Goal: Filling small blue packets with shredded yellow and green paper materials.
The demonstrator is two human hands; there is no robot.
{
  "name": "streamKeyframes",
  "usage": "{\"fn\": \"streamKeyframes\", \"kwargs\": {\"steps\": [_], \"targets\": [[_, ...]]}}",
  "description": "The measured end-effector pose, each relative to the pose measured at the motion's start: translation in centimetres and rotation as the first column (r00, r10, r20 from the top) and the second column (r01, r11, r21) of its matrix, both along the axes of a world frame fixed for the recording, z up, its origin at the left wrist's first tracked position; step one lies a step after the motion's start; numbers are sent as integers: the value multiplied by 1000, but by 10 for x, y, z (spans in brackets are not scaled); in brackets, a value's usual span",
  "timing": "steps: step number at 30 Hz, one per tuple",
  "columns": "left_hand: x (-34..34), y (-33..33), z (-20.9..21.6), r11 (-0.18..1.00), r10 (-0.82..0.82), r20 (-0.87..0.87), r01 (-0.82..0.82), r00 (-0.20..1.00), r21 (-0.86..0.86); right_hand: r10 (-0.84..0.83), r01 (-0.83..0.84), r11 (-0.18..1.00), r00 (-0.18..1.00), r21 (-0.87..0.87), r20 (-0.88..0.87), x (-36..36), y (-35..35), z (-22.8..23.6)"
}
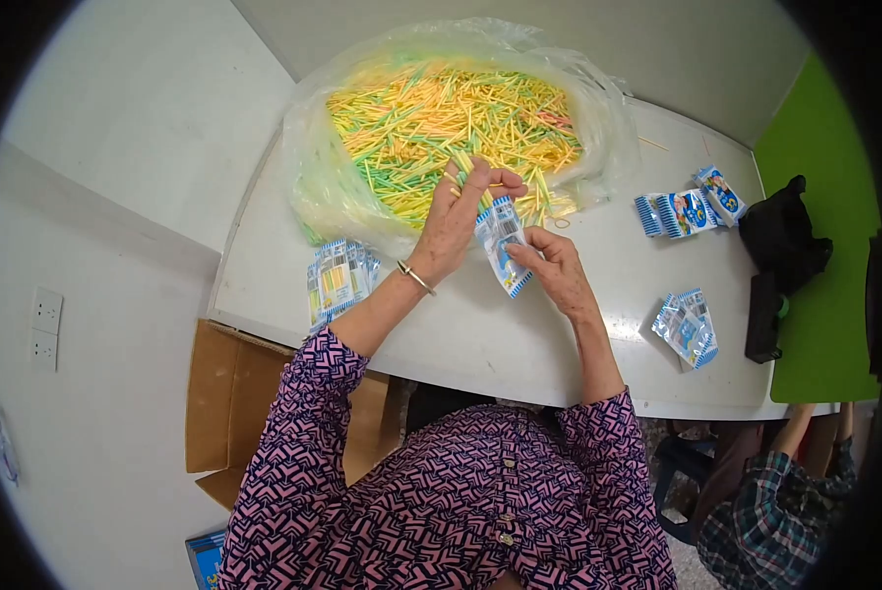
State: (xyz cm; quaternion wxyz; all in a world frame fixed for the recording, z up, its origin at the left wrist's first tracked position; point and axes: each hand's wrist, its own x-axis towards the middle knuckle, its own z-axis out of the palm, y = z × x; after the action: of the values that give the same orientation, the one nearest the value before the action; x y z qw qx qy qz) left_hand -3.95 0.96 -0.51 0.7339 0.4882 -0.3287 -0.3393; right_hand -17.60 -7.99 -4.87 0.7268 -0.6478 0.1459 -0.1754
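My left hand [445, 224] is closed around a small bundle of thin pastel sticks [462, 160], yellow and green, in front of a big clear plastic bag [308, 182]. Inside that bag lies a heap of loose sticks [451, 113] in yellow, orange and green. Between finger and thumb, my right hand [557, 272] pinches a small blue-and-white packet [503, 248]. The packet's upper end meets the fingers of my left hand near the sticks; whether any are inside it I cannot tell. Several packets with sticks showing [340, 277] lie beside my left forearm.
On the table's right are flat packets [692, 329], bundled blue packets [682, 213] and a black object [787, 236] by a green panel [824, 256]. A cardboard box [212, 393] stands below the left table edge. Another person's checked sleeve [770, 511] shows lower right.
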Motion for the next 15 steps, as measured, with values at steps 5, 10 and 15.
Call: {"fn": "streamKeyframes", "kwargs": {"steps": [5,10,15], "targets": [[15,4,12,999,13,2,-13,1000,-37,39,-41,998,999,-47,-37,-1,-5,-10],[17,9,19,995,-96,52,96,994,-1,61,-61,998,998,-2,-11,-2,-4,-16],[6,13,18,987,-140,158,126,977,95,77,-77,996,997,40,-5,-4,-6,-17]]}}
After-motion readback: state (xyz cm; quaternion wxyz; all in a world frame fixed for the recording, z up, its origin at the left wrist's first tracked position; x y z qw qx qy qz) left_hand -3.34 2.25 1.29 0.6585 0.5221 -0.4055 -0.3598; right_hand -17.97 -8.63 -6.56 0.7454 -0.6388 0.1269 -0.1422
